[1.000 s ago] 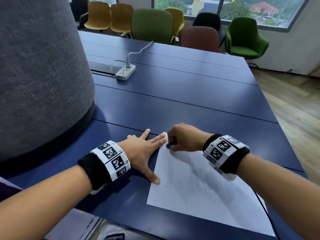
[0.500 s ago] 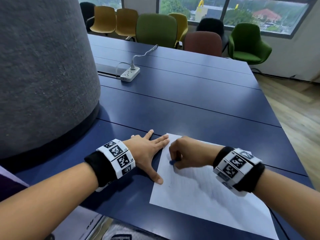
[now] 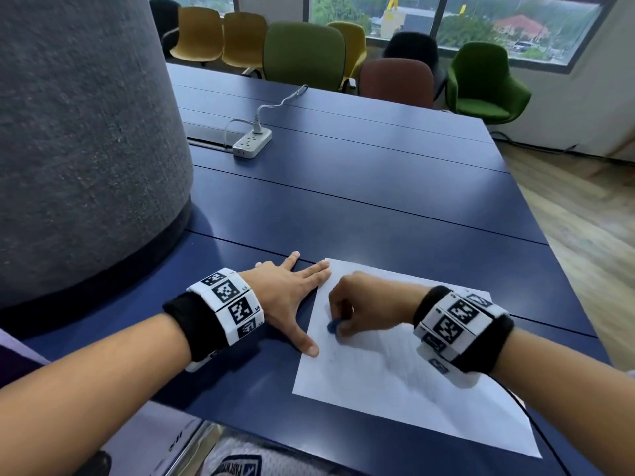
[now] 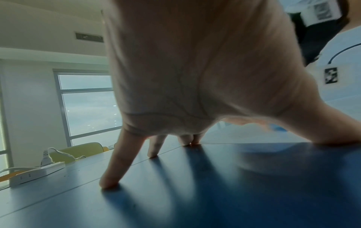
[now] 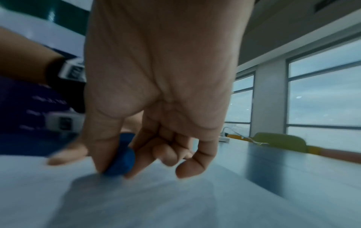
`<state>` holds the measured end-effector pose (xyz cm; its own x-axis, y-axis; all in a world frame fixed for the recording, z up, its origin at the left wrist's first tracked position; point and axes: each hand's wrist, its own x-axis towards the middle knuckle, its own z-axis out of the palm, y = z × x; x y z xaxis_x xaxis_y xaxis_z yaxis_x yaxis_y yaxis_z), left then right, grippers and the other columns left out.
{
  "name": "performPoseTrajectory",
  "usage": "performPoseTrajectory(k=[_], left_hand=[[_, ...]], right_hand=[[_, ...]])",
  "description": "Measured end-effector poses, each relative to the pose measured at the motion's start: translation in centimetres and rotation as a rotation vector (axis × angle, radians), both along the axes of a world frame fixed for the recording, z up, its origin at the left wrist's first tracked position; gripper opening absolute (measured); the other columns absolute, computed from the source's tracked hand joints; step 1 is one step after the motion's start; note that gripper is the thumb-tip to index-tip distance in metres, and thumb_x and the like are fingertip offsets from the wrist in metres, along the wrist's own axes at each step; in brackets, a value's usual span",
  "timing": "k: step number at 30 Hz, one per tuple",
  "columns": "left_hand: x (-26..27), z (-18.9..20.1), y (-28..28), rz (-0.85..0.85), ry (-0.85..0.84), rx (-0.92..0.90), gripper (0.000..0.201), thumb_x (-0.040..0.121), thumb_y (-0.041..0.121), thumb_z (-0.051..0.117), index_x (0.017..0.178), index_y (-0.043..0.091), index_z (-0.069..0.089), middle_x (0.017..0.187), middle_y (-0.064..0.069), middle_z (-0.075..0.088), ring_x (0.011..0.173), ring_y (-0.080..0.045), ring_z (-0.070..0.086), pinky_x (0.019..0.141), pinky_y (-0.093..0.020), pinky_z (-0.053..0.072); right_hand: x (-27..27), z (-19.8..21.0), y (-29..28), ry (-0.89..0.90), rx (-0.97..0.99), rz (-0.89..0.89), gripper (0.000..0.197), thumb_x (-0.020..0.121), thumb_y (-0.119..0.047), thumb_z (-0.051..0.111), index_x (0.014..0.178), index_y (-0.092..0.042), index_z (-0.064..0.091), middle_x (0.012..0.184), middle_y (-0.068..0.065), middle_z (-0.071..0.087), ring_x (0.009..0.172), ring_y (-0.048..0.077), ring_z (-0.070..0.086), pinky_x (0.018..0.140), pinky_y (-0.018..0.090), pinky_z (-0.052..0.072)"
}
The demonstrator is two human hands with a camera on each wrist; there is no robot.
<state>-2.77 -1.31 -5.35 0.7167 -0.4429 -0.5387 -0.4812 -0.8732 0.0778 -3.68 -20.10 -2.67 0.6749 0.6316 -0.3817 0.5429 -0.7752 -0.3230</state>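
Observation:
A white sheet of paper (image 3: 405, 383) with faint pencil marks lies on the dark blue table (image 3: 360, 207). My right hand (image 3: 357, 309) pinches a small blue eraser (image 3: 332, 326) between thumb and fingers and presses it on the sheet near its left edge. The right wrist view shows the blue eraser (image 5: 122, 160) touching the paper (image 5: 175, 200). My left hand (image 3: 292, 290) lies flat with spread, straight fingers, mostly on the table, its index finger and thumb at the sheet's left edge. In the left wrist view the fingertips (image 4: 109, 183) press on the table (image 4: 215, 192).
A large grey felt-covered column (image 3: 75, 139) stands on the table at the left. A white power strip (image 3: 251, 143) with its cable lies farther back. Coloured chairs (image 3: 305, 56) line the far edge under a window. A thin black cable (image 3: 536, 427) runs past my right forearm.
My right hand has drawn the eraser down the sheet's left side, toward me. The left hand has stayed flat at the paper's edge. The head camera has tilted slightly.

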Motion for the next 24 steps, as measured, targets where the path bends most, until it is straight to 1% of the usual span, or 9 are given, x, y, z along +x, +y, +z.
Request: performPoseTrajectory(k=[2, 3, 8, 9, 13, 17, 18, 22, 24], left_hand=[[0.0, 0.0, 0.0, 0.000, -0.001, -0.004, 0.140, 0.051, 0.091, 0.063, 0.153, 0.038, -0.017, 0.154, 0.031, -0.027, 0.149, -0.027, -0.018, 0.112, -0.058, 0.024], [0.0, -0.1, -0.1, -0.002, -0.003, -0.004, 0.140, 0.051, 0.091, 0.063, 0.153, 0.039, -0.017, 0.154, 0.031, -0.026, 0.149, -0.027, -0.018, 0.112, -0.058, 0.024], [0.0, 0.1, -0.1, -0.004, -0.002, 0.013, 0.137, 0.052, 0.091, 0.062, 0.152, 0.040, -0.016, 0.154, 0.030, -0.027, 0.149, -0.029, -0.018, 0.111, -0.063, 0.026], [0.0, 0.1, -0.1, -0.005, -0.002, 0.015, 0.137, 0.052, 0.091, 0.062, 0.152, 0.040, -0.016, 0.154, 0.030, -0.026, 0.149, -0.029, -0.018, 0.111, -0.062, 0.026], [-0.1, 0.0, -0.1, -0.006, 0.001, 0.007, 0.137, 0.053, 0.089, 0.064, 0.152, 0.040, -0.017, 0.154, 0.030, -0.027, 0.149, -0.028, -0.019, 0.112, -0.060, 0.025], [-0.1, 0.3, -0.1, -0.003, 0.007, 0.012, 0.137, 0.054, 0.089, 0.064, 0.152, 0.039, -0.017, 0.154, 0.030, -0.027, 0.149, -0.028, -0.020, 0.112, -0.064, 0.022], [-0.1, 0.3, -0.1, -0.002, 0.008, 0.013, 0.137, 0.054, 0.089, 0.064, 0.153, 0.039, -0.017, 0.154, 0.030, -0.027, 0.149, -0.028, -0.019, 0.112, -0.064, 0.022], [0.0, 0.0, 0.0, -0.001, 0.005, 0.005, 0.138, 0.052, 0.090, 0.063, 0.152, 0.040, -0.016, 0.154, 0.030, -0.027, 0.149, -0.028, -0.019, 0.112, -0.062, 0.024], [0.0, 0.0, 0.0, -0.003, 0.002, 0.004, 0.138, 0.052, 0.090, 0.063, 0.152, 0.040, -0.016, 0.154, 0.030, -0.027, 0.149, -0.028, -0.019, 0.112, -0.063, 0.023]], right_hand=[[1.1, -0.1, -0.5, -0.089, 0.036, -0.066, 0.021, 0.081, -0.029, 0.070, 0.082, -0.008, 0.068, 0.082, 0.006, 0.070, 0.073, 0.023, 0.060, 0.071, 0.038, 0.053], [1.1, -0.3, -0.6, -0.104, 0.053, -0.074, 0.020, 0.081, -0.028, 0.070, 0.081, -0.008, 0.067, 0.081, 0.006, 0.070, 0.072, 0.024, 0.060, 0.070, 0.038, 0.053], [-1.6, -0.3, 0.2, 0.067, -0.003, 0.083, 0.013, 0.079, -0.024, 0.075, 0.082, -0.013, 0.068, 0.079, -0.003, 0.067, 0.064, 0.009, 0.052, 0.058, 0.016, 0.042], [-1.2, -0.3, 0.1, 0.053, 0.001, 0.072, 0.013, 0.079, -0.025, 0.075, 0.082, -0.013, 0.069, 0.080, -0.002, 0.068, 0.064, 0.009, 0.052, 0.058, 0.016, 0.041], [-0.5, -0.4, -0.5, -0.049, 0.069, -0.028, 0.013, 0.081, -0.027, 0.071, 0.079, -0.015, 0.067, 0.079, -0.002, 0.069, 0.067, 0.013, 0.054, 0.066, 0.028, 0.048], [-3.5, -0.4, -0.1, 0.161, 0.008, 0.113, 0.011, 0.078, -0.022, 0.074, 0.081, -0.013, 0.069, 0.078, -0.002, 0.069, 0.065, 0.011, 0.055, 0.067, 0.026, 0.050], [-3.4, -0.2, 0.1, 0.160, 0.000, 0.120, 0.012, 0.078, -0.023, 0.075, 0.082, -0.013, 0.069, 0.080, -0.001, 0.070, 0.066, 0.013, 0.056, 0.067, 0.028, 0.051], [-1.0, 0.0, -0.5, -0.011, 0.048, -0.007, 0.015, 0.080, -0.025, 0.071, 0.087, -0.011, 0.070, 0.084, 0.001, 0.071, 0.072, 0.017, 0.059, 0.069, 0.029, 0.050], [-1.3, -0.2, -0.6, -0.019, 0.064, 0.006, 0.014, 0.080, -0.023, 0.070, 0.087, -0.011, 0.070, 0.083, 0.002, 0.071, 0.070, 0.016, 0.058, 0.068, 0.029, 0.050]])
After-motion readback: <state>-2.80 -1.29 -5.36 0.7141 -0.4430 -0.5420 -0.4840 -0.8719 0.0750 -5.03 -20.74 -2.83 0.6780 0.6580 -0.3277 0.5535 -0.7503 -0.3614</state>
